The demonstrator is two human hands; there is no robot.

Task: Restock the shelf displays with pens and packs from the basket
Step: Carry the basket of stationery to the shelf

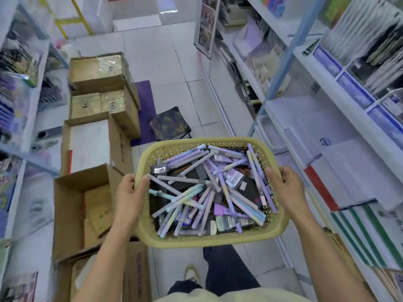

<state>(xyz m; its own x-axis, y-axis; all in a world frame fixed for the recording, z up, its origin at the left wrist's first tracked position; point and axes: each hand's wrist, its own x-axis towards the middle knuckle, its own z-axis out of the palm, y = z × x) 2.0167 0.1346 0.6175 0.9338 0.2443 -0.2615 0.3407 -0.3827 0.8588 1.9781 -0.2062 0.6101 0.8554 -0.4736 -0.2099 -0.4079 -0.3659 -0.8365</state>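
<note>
**Inspector:** Position of the basket?

**Recorder:** The yellow-green basket (pixel 207 241) is in the lower centre of the frame. It is held clear of the tiled floor (pixel 152 51) in the aisle, just in front of the person's body.

**Inspector:** State of the hands?

**Recorder:** Both are grasping. The left hand (pixel 130 192) grips the basket's left rim with the thumb hooked over the inner edge. The right hand (pixel 285 188) grips the right rim in the same way, thumb inside and fingers wrapped below.

**Inspector:** Contents?

**Recorder:** Loose pens (pixel 181 198) in lilac, grey and pastel blue-green lie crossed over one another in a heap. Flat packs (pixel 234 177) lie among and under them, some dark and some purple, and several show barcode labels. The load comes close to the rim.

**Inspector:** Surroundings?

**Recorder:** The white shelves (pixel 316 118) run along the right side of the frame, stocked with boxed and bagged stationery. The upper rows are blurred. A second shelf unit (pixel 26 94) stands at the left edge, also blurred. Open cardboard boxes (pixel 65 214) line the floor on the left, from mid-frame down to the lower left. A small folding stool (pixel 169 125) stands just above the basket in the frame, beside a purple mat (pixel 144 97).
</note>
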